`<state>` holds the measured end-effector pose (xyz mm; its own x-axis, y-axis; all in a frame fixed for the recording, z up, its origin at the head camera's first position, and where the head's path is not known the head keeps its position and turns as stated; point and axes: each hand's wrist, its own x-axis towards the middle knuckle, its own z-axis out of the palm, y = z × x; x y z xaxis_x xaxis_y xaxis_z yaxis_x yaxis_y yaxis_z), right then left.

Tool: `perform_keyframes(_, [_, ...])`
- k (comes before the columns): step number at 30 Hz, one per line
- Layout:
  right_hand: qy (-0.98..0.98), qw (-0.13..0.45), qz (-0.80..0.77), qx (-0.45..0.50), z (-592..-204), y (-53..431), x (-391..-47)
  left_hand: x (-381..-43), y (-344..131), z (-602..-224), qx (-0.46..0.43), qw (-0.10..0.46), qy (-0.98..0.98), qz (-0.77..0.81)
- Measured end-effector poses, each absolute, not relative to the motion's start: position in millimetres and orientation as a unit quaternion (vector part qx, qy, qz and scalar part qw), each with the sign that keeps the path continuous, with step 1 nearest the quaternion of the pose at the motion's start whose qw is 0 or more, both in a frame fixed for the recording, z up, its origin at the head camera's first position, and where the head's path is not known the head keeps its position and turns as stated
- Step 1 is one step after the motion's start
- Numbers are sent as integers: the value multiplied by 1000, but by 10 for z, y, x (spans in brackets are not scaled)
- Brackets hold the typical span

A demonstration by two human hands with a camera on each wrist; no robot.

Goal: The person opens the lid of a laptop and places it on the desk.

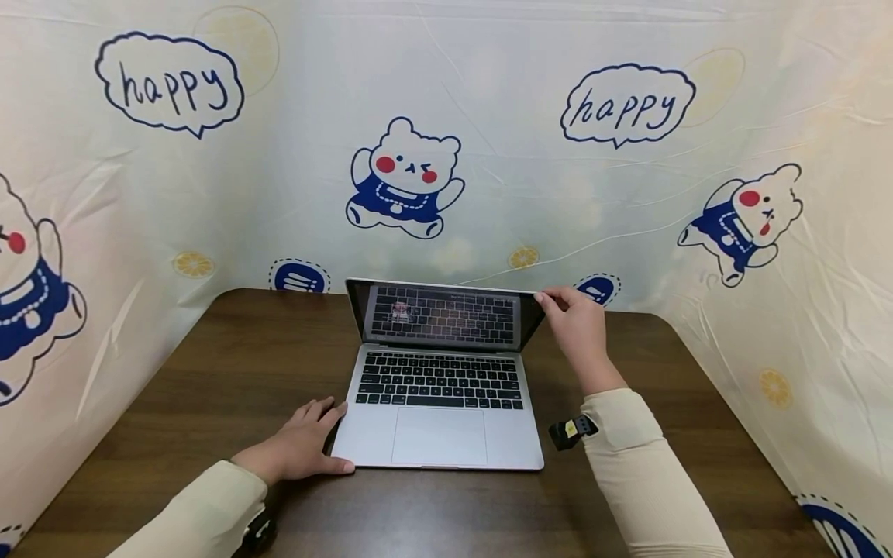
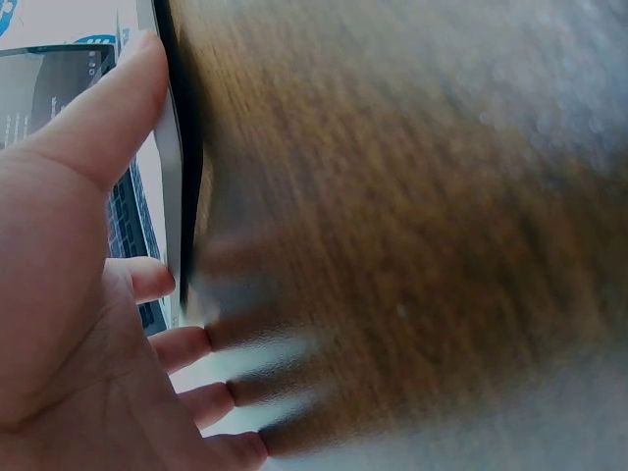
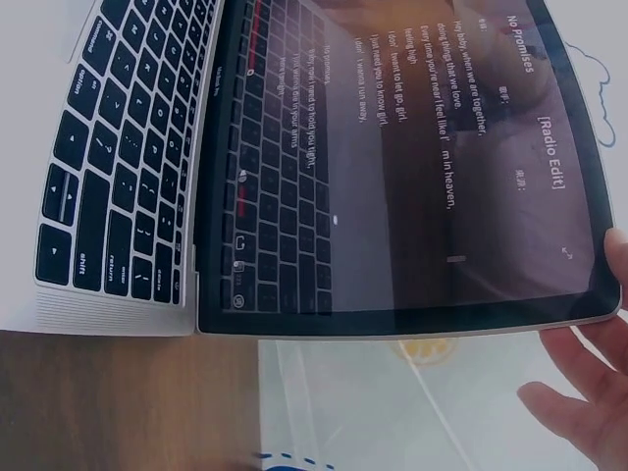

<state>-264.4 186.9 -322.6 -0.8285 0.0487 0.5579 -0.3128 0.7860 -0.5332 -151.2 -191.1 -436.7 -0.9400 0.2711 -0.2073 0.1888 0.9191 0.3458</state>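
Note:
A silver laptop (image 1: 370, 438) stands on the table with its lid raised. Its screen (image 1: 446, 314) is lit and mirrors the keyboard (image 1: 439, 380); song lyrics show on it in the right wrist view. My right hand (image 1: 579, 329) pinches the lid's upper right corner between thumb and fingers, as the right wrist view's fingers (image 3: 569, 412) also show. At the front left corner of the base rests my left hand (image 1: 300, 442), its thumb (image 2: 118, 108) against the front edge and its index finger touching the left side. The other left fingers lie loosely on the table.
The brown wooden table (image 1: 209, 372) reaches out on both sides of the laptop. Behind and beside it hangs a pale printed cloth (image 1: 502, 194) with cartoon bears and the word "happy". A black wrist device (image 1: 572, 431) sits at my right cuff.

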Motion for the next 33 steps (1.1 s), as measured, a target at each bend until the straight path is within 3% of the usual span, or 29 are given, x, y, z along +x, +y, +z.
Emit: perform_keyframes(33, [-894, 287, 341, 59, -3214, 1837, -2796, -1501, -1915, -4327, 129, 128, 969, 169])
